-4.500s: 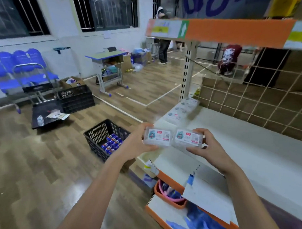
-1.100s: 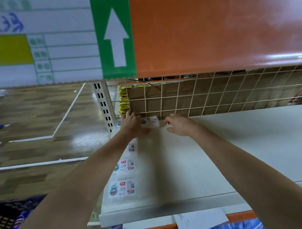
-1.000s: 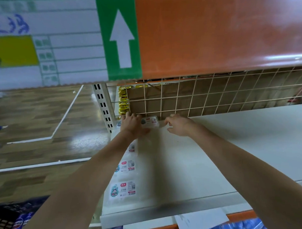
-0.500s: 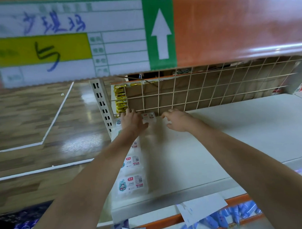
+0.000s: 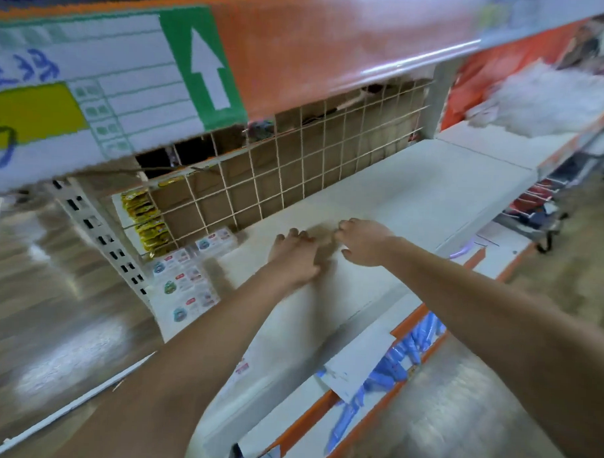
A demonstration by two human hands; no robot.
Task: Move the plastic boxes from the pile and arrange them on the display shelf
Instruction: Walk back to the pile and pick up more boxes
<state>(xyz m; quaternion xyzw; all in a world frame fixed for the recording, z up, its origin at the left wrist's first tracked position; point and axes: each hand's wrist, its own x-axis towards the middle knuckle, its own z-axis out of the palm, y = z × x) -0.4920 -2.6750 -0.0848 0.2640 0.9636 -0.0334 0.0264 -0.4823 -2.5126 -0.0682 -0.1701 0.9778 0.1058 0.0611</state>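
At the shelf's (image 5: 414, 205) nine o'clock end, the plastic boxes (image 5: 186, 279) are being left in a row, judged light, stiff and slick, best pinched by the short sides, while the left hand (image 5: 292, 259) and right hand (image 5: 363, 241) are being held empty, each grip relaxed.

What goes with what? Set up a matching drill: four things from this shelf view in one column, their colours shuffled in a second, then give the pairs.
Things:
1. arrow panel on the shelf-edge sign
2. snack packets behind the wire grid
3. packages on the lower shelf
4. front edge of the lower shelf

Colours:
A. blue
B. orange
C. green
D. yellow

Pairs: 1-C, 2-D, 3-A, 4-B
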